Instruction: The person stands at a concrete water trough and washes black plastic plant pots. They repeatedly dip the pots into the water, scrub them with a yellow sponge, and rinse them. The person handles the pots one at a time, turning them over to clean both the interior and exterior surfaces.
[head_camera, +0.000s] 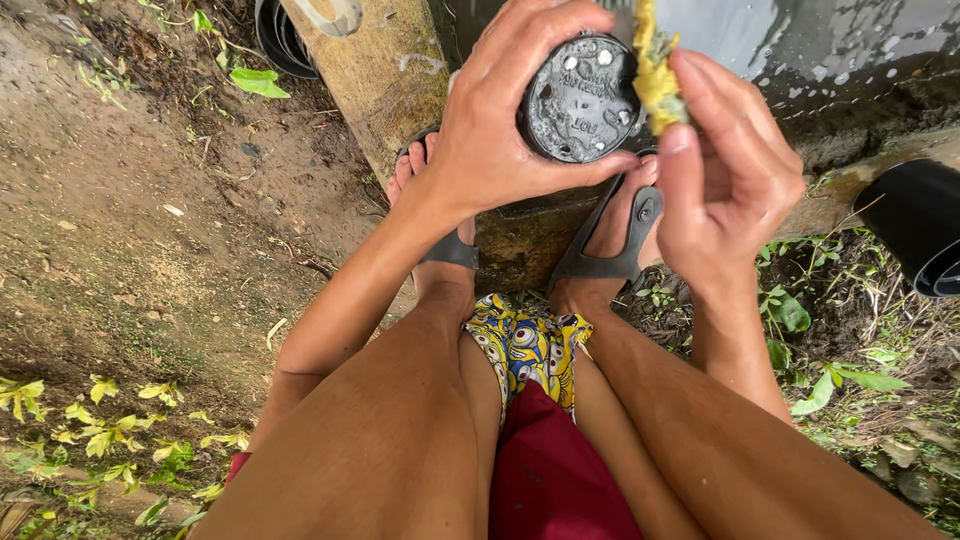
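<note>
1. Hidden parts: the left hand (500, 130) grips the round black plastic disc (580, 97) by its rim, fingers curled over the top edge and thumb pressed under the lower edge; the disc's far side is out of view. Raised lettering on its wet face is too small to make out.
2. The right hand (725, 170) pinches a frayed yellow scrub sponge (655, 70) between thumb and fingers; the sponge touches the disc's right edge, and its top is cut off by the frame.
3. Surroundings: both feet in dark grey strap sandals (610, 250) stand below the hands, on a wet concrete ledge (840, 60). A worn wooden plank (375, 80) leans at the left.
4. Edges: a black pipe end (915, 235) is cropped at the right. Bare brown soil (130, 220) lies open to the left; leafy weeds (830, 360) crowd the right.
</note>
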